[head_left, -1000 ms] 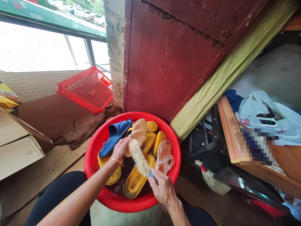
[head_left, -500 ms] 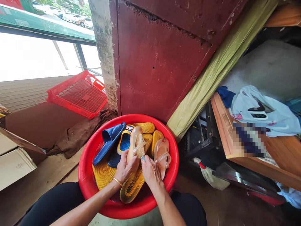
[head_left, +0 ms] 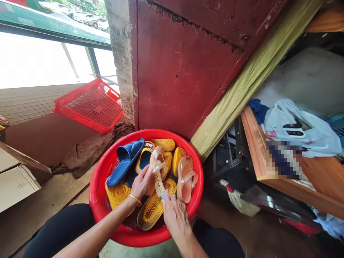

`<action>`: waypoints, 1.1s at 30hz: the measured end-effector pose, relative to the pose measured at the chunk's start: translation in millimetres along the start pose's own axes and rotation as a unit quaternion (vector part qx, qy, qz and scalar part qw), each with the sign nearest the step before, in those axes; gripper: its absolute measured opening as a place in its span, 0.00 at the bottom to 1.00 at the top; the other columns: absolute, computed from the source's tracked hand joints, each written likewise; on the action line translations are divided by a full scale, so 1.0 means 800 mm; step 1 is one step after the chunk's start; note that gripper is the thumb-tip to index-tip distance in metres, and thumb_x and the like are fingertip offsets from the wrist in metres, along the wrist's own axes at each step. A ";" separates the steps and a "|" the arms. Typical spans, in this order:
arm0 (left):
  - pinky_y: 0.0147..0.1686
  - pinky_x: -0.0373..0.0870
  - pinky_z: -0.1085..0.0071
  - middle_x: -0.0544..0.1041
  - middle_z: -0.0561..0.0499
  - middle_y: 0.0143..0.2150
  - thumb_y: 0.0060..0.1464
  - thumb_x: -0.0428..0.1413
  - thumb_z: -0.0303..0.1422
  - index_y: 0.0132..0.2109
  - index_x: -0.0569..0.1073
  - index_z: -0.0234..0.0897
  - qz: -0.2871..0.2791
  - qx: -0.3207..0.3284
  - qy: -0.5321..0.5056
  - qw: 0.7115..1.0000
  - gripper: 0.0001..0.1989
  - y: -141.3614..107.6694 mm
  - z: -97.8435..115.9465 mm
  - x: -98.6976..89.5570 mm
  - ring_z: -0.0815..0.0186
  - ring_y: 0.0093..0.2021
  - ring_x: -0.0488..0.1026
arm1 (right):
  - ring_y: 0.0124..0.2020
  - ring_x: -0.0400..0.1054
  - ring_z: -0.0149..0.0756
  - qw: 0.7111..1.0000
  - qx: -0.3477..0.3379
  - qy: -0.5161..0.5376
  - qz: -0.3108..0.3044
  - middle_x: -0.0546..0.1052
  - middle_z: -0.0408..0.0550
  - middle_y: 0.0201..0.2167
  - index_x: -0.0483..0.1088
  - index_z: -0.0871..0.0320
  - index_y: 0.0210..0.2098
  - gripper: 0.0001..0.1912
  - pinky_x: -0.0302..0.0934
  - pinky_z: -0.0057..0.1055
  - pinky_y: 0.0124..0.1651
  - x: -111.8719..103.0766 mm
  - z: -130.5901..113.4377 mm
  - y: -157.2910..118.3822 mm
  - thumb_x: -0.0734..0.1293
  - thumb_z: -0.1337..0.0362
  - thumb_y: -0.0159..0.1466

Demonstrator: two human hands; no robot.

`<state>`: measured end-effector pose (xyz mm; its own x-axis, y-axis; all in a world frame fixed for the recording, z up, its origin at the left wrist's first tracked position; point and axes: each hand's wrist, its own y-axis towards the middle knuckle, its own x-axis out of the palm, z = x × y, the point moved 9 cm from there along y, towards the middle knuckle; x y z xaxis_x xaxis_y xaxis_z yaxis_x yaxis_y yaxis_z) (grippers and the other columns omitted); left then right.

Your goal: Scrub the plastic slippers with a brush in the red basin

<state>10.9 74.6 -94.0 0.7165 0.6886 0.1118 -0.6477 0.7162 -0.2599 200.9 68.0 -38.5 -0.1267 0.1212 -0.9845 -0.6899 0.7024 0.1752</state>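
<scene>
Pinching the beige sandal [head_left: 156,154] at its left edge, our left hand [head_left: 142,184] has it tilted among the slippers in the red basin [head_left: 98,190]. Likely light, bendy, slippery if wet; sole edge the safest hold, thin strap the weak spot. Our right hand [head_left: 176,214] is wrapped round the handle of the brush [head_left: 159,183], bristles up by that strap; looks light, stiff-bristled. Around, left to right: blue slipper [head_left: 124,165], sole-up yellow slipper [head_left: 150,213] below the brush, matching sandal [head_left: 185,179] near the right rim. We'd call it cramped for brushing.
</scene>
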 end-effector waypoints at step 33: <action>0.66 0.61 0.55 0.71 0.41 0.67 0.62 0.49 0.48 0.70 0.64 0.36 -0.037 -0.014 0.229 0.973 0.34 0.018 -0.025 0.003 0.50 0.66 0.69 | 0.39 0.76 0.45 0.997 -0.029 0.019 -0.064 0.78 0.60 0.44 0.61 0.64 0.66 0.32 0.71 0.39 0.42 0.013 -0.014 0.004 0.60 0.79 0.63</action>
<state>8.5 84.3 -116.5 0.8054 0.5078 -0.3057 -0.5871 0.7545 -0.2933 189.4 63.3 -48.2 -0.0607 0.0063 -0.9981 -0.7419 0.6687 0.0493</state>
